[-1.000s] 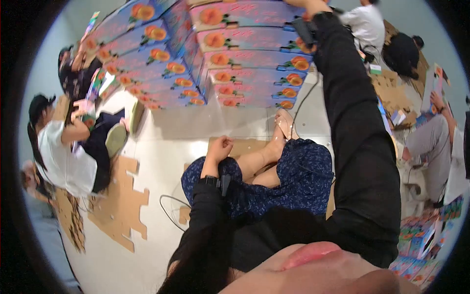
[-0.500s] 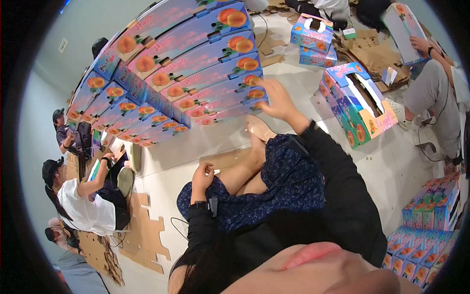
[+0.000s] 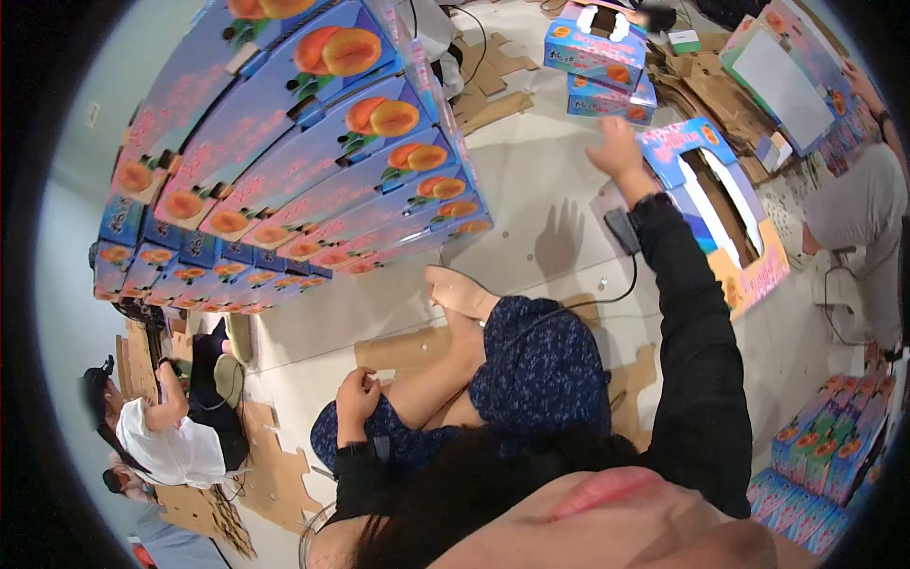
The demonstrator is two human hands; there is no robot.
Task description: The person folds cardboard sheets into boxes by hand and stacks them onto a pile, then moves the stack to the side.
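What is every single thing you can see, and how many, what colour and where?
Big pile of peach-picture boxes: many, blue and pink, upper left
Stacked handle boxes: two, blue and pink, top right of centre
Open-topped box: one, blue, pink and orange, by the right hand
More boxes: many, blue, pink and green, lower right
Cardboard pieces: several, brown, on the floor
White-faced panel: one, upper right
Other people: several, partly hidden, around the edges
Floor: one, pale, underneath
Skirt: one, dark blue patterned, on the lap
Black sleeves: two, on the arms
Right hand: one, bare, reaching out
Left hand: one, bare, at the lap
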